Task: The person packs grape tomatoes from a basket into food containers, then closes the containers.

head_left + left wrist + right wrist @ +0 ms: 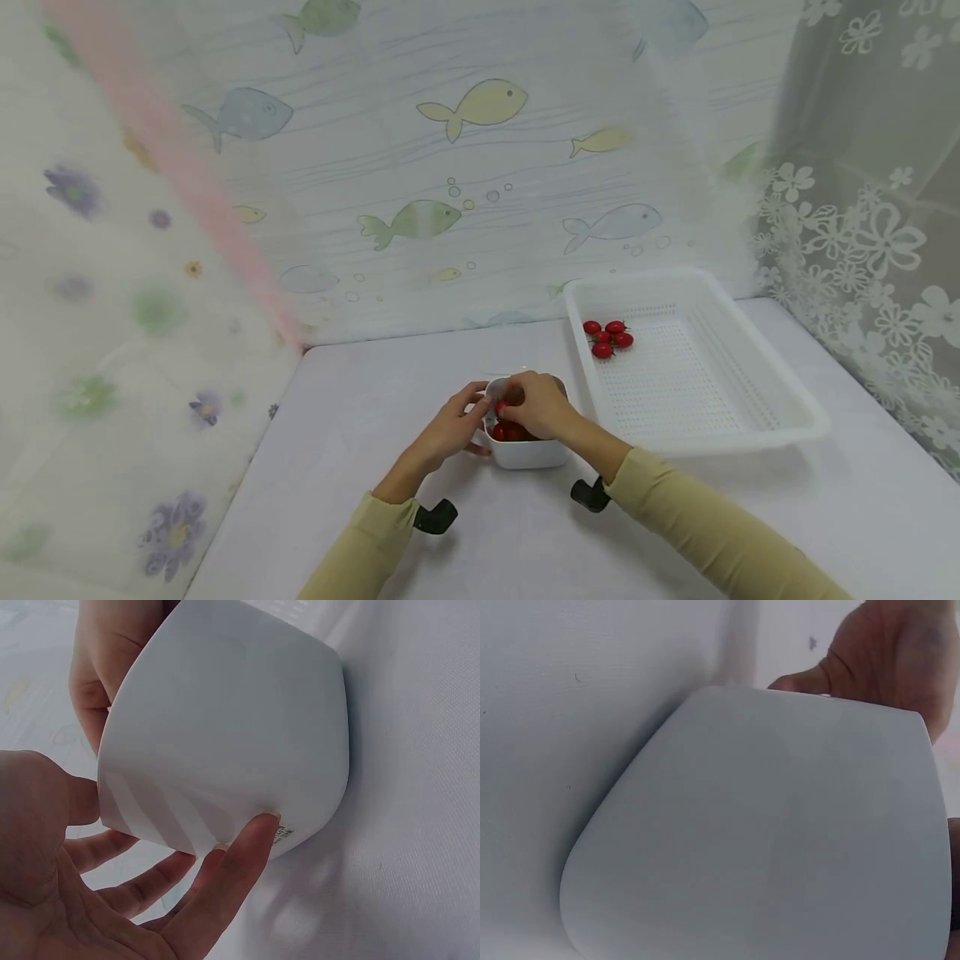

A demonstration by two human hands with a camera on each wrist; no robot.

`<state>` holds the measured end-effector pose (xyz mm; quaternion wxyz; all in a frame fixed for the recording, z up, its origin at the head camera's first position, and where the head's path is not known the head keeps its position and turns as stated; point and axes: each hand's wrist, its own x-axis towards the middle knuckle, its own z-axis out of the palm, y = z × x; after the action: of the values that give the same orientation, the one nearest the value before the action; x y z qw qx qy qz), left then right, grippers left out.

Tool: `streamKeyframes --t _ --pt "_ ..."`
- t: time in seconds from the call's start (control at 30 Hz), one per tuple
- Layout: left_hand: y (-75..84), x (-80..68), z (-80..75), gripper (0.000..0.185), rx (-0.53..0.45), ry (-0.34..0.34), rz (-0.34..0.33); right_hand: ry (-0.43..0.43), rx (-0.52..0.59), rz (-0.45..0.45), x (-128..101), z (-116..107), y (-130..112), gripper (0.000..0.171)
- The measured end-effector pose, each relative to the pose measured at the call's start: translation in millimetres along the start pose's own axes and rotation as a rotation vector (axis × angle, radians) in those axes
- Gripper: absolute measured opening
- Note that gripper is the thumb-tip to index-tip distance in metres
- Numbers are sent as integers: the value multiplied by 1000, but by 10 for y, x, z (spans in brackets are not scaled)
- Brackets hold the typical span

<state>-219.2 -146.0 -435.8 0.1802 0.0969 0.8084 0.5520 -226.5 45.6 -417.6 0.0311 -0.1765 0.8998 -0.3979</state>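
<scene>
A small white container [528, 455] with rounded corners stands on the table, with several red cherry tomatoes [512, 432] inside. My left hand [448, 432] holds it at its left side, thumb at the rim; in the left wrist view, spread fingertips rest against the smooth outer wall [225, 712]. Over the opening, my right hand [542, 406] reaches down and pinches a cherry tomato [502, 407] between thumb and fingers. From the right wrist, the container's wall [757, 825] hides most of that hand.
To the right sits a large white perforated tray [772, 392], with several cherry tomatoes [602, 338] grouped at its left side. A white cloth covers the table [360, 400]. Fish-patterned curtains [480, 275] hang behind it, and lacy ones at right.
</scene>
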Motion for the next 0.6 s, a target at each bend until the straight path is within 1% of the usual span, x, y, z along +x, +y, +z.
streamKeyframes --t 0.1,0.2,0.43,0.6 --pt "-12 2 -3 46 8 0 -1 -21 -34 8 15 41 15 15" --pt "-12 2 -1 46 13 0 -3 -27 -43 13 20 63 31 14" --pt "5 1 -9 46 5 -2 4 25 -55 0 15 42 16 17" --pt "8 -6 -11 45 -1 -7 8 50 -9 -23 -54 -24 -46 21"
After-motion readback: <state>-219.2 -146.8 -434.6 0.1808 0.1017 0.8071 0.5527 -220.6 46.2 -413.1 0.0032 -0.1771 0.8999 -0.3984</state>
